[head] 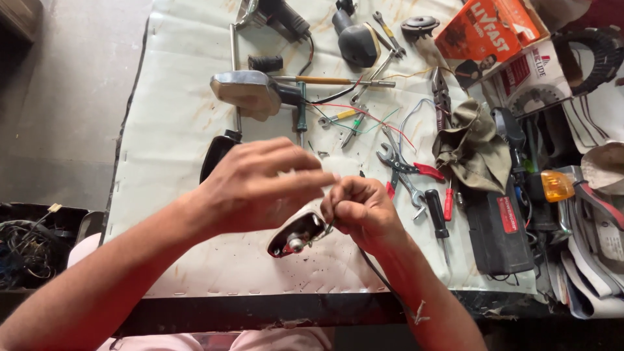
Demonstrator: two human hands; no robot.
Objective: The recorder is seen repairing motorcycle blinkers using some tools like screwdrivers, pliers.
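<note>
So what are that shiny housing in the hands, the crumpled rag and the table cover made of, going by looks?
The small shiny teardrop-shaped housing under the right hand looks like chromed metal or plated plastic: it has a mirror-like rim. The crumpled olive-brown rag is soft woven cloth, going by its folds. The white table cover seems a plastic or coated sheet: matte, stained, with creases.

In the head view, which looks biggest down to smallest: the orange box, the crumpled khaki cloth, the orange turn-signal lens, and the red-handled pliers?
1. Orange box, though the frame edge cuts it off.
2. Khaki cloth, close behind the box, so that order is unsure.
3. Red-handled pliers.
4. Orange turn-signal lens, smallest.
</note>
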